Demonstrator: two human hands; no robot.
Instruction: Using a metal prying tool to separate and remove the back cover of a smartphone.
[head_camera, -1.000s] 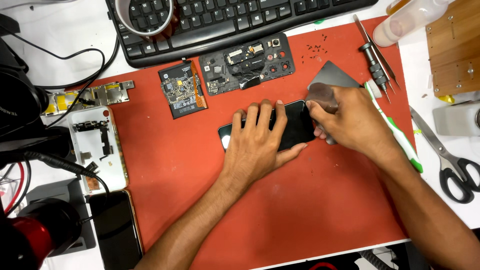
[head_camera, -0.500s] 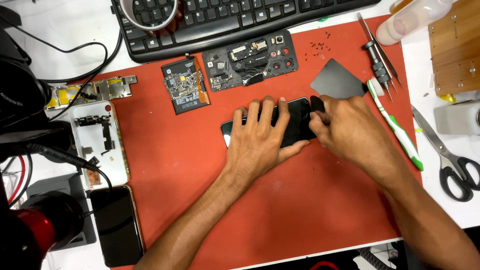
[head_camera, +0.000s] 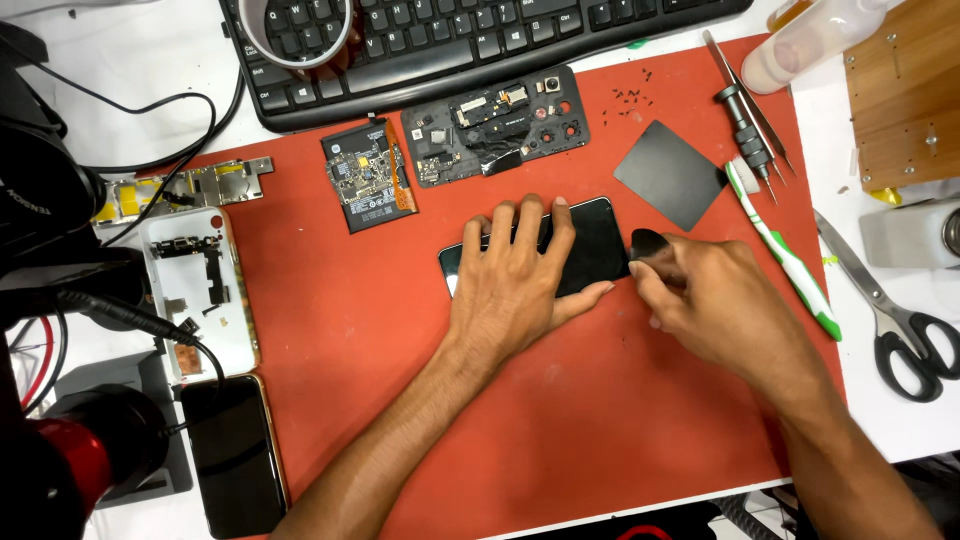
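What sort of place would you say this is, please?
Most likely a phone repair bench: a red work mat holds a black phone under the left hand, a bare circuit board and small screwdrivers.

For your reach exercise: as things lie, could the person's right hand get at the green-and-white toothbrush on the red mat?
Probably yes. The right hand lies just left of the toothbrush, with only bare red mat between them. It does pinch a small dark pick, so its fingers are not free.
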